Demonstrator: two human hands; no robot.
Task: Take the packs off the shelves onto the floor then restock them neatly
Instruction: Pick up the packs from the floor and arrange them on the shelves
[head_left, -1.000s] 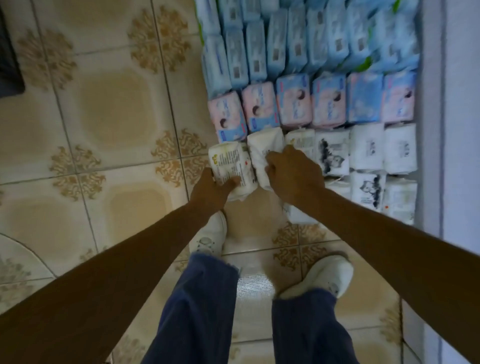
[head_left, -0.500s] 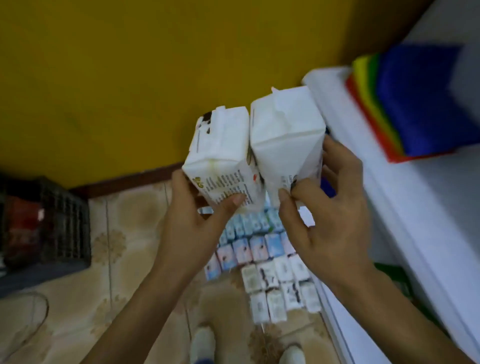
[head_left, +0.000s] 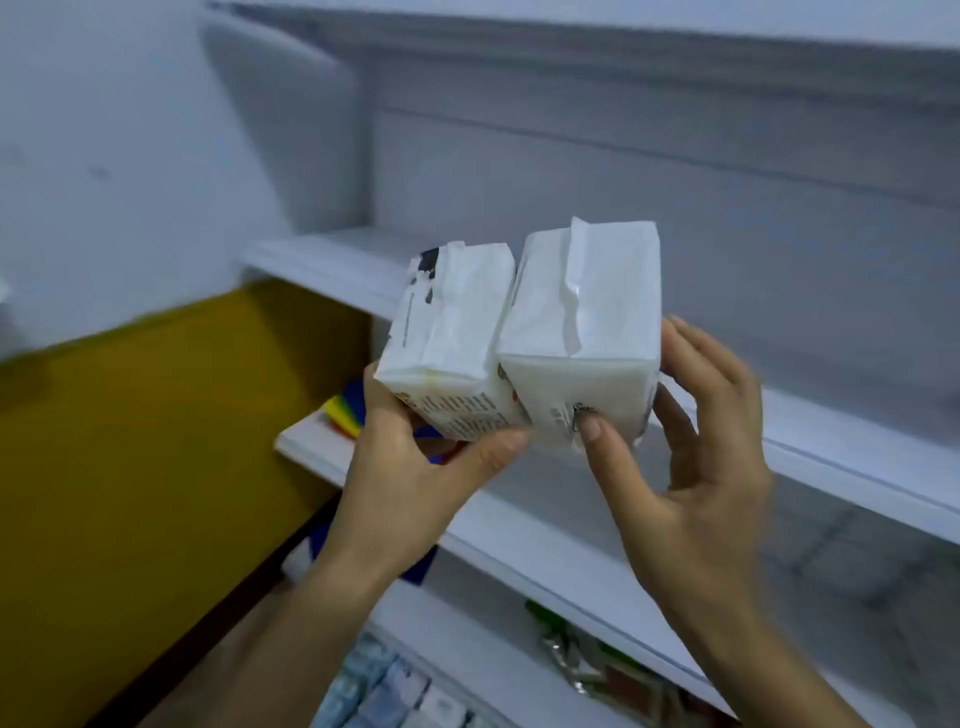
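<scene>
Head view — 2 white packs (head_left: 582, 317), L hand (head_left: 410, 483) + R hand (head_left: 696, 493)

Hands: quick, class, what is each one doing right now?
Left hand: holds the left pack.
Right hand: holds the right pack.

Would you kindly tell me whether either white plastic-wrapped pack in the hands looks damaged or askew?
Nothing torn shows. The plain white plastic-wrapped pack in the right hand has a crinkled seam flap standing up on top. The printed white plastic-wrapped pack in the left hand sits slightly lower, touching it.
</scene>
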